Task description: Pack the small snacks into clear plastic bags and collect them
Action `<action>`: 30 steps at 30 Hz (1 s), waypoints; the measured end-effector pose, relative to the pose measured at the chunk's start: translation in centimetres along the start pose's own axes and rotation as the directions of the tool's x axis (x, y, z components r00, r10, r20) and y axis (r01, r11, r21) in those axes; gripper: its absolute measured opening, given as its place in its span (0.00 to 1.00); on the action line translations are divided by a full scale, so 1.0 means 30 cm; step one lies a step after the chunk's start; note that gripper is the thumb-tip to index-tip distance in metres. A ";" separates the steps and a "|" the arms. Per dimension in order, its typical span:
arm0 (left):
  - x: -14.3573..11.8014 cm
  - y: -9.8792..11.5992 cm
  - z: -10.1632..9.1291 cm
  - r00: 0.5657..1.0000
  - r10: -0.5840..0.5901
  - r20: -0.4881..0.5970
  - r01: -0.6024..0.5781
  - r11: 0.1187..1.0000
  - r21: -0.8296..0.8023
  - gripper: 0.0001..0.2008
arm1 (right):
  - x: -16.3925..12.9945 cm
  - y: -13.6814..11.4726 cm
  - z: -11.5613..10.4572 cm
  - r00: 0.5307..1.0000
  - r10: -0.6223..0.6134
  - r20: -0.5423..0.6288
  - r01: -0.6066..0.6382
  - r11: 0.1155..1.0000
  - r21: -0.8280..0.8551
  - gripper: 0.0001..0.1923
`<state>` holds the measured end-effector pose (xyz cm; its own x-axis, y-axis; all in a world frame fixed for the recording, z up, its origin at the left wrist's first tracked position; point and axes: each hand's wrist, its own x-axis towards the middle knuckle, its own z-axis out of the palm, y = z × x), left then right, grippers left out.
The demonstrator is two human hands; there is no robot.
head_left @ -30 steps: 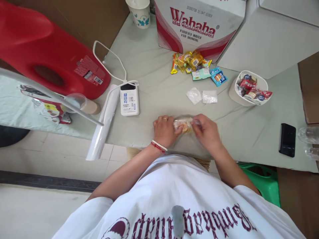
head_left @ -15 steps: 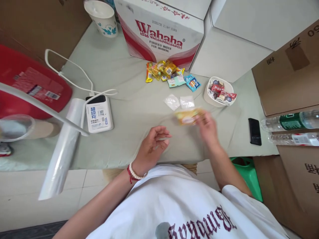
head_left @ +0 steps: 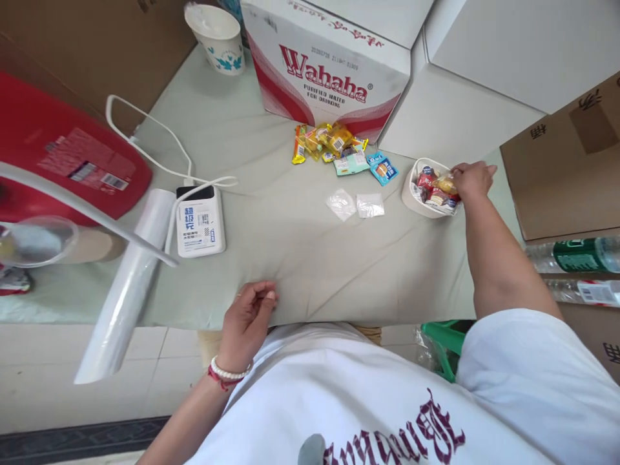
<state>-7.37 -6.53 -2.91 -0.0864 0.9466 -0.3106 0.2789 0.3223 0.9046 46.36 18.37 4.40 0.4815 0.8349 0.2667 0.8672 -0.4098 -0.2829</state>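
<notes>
My right hand (head_left: 471,181) is at the right rim of a white tub (head_left: 411,201), its fingers closed on a yellow snack packet (head_left: 446,185). The packet lies over red-wrapped snacks (head_left: 426,177) inside the tub, and part of it is hidden by my fingers. My left hand (head_left: 249,316) rests at the table's front edge, fingers curled in against the thumb, with nothing visible in it. Two small clear wrappers (head_left: 341,204) lie left of the tub. Behind them is a pile of yellow snack packets (head_left: 332,139), with a blue packet (head_left: 383,169) beside it.
A Wahaba-style red and white carton reading "Wahaha" (head_left: 324,81) stands at the back. On the left are a power bank (head_left: 201,223) with a white cable, a plastic-film roll (head_left: 126,290) and a red container (head_left: 72,148). Plastic bottles (head_left: 576,256) lie at the right.
My right hand has carried the yellow snack packet rightward from the table's middle into the tub. My left hand has drawn back toward the lower left, and its fingers have curled closed.
</notes>
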 end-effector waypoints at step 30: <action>0.161 0.245 0.145 0.958 0.195 0.211 -0.105 0.921 -0.376 0.16 | -0.914 -0.461 0.029 0.706 -0.703 -0.086 0.603 0.534 0.593 0.08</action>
<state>-1.58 0.36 0.97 0.1730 0.9679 -0.1825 -0.0935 0.2006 0.9752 21.06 1.45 0.20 -0.2582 0.8462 0.4661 0.6777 0.5024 -0.5369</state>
